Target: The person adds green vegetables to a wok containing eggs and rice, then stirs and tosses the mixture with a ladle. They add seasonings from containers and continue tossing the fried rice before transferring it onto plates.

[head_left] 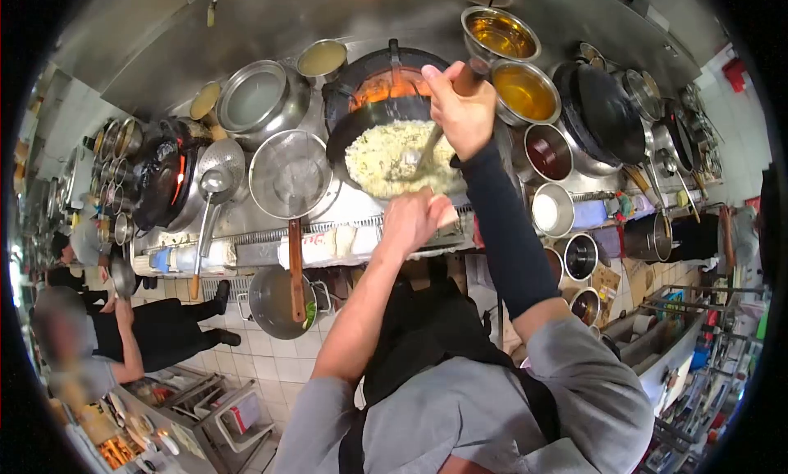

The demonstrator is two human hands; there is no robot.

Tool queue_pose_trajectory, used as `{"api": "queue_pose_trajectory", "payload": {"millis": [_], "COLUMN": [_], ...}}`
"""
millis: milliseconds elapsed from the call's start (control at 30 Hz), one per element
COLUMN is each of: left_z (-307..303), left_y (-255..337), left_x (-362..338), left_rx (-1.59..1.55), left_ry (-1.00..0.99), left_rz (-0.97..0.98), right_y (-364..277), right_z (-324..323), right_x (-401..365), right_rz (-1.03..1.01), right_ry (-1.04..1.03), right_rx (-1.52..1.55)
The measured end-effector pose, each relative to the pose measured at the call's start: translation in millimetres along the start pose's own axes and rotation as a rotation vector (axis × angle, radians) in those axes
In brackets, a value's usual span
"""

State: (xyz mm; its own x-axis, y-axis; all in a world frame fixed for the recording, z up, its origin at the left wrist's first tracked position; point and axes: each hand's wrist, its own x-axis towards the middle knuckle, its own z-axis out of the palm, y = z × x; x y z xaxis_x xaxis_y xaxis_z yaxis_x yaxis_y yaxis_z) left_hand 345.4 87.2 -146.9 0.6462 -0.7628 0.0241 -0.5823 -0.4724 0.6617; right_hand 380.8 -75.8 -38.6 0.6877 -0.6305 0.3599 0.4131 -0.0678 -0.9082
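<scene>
A black wok (349, 133) full of pale fried rice (386, 158) sits tilted over a lit burner (386, 84) at the centre of the stove. My right hand (461, 109) is shut on the wooden handle of a ladle (414, 158), whose bowl rests in the rice. My left hand (413, 219) grips the wok's near rim through a folded cloth (447, 217). A dark sleeve covers my right forearm.
Bowls of oil (525, 92) and sauces (548, 152) stand right of the wok. A strainer (291, 174), a ladle (215, 183) and pots (254, 96) lie to the left. Another wok (603, 113) sits at the right. A person (123, 343) stands at lower left.
</scene>
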Motion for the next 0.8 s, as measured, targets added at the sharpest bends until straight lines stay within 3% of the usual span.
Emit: {"api": "queue_pose_trajectory", "payload": {"millis": [33,100,133,200,300,400,467,533,600,667,733,800], "left_z": [36.0,113.3,136.6,145.8,74.8,-4.1,8.2,92.3,112.7,95.6,68.9,11.1], "left_y": [-20.3,-56.4,-67.4,-67.1,-18.7,-2.7,-31.3,-66.5,-62.7,-46.8,-27.8,-6.2], "left_x": [1.0,-16.0,-28.6,-74.0,-104.5,-37.9,-3.0,-23.1,-58.5,-96.9,-112.2,-70.1], "left_rx": [0.02,0.112,0.105,0.154,0.087,0.043,0.051,0.202,0.171,0.15,0.092,0.052], "left_ry": [0.105,0.006,0.005,-0.043,-0.132,-0.024,0.031,-0.059,-0.134,-0.274,-0.156,-0.081], "left_rz": [0.06,0.049,0.084,0.074,0.074,0.073,0.155,0.052,0.03,0.061,0.113,0.096], "right_y": [26.6,41.7,32.8,-20.2,-65.7,-76.0,-5.6,66.7,20.4,-23.3,-62.7,-83.8], "right_z": [-6.8,-13.4,-12.6,-5.6,-6.2,7.0,-2.3,-16.1,-19.8,-24.8,-21.0,-5.4], "right_x": [9.2,42.1,64.5,94.2,85.2,19.8,1.4,8.8,30.5,49.5,42.2,17.7], "right_rz": [-0.03,-0.11,-0.166,-0.044,-0.116,-0.151,-0.087,-0.157,-0.161,-0.121,-0.131,-0.081], "right_ry": [-0.024,0.006,0.052,0.161,-0.06,0.065,0.051,0.101,0.205,0.146,0.016,0.131], "right_rx": [-0.039,-0.045,-0.014,0.201,0.246,0.008,-0.178,-0.109,-0.032,0.273,0.295,0.151]}}
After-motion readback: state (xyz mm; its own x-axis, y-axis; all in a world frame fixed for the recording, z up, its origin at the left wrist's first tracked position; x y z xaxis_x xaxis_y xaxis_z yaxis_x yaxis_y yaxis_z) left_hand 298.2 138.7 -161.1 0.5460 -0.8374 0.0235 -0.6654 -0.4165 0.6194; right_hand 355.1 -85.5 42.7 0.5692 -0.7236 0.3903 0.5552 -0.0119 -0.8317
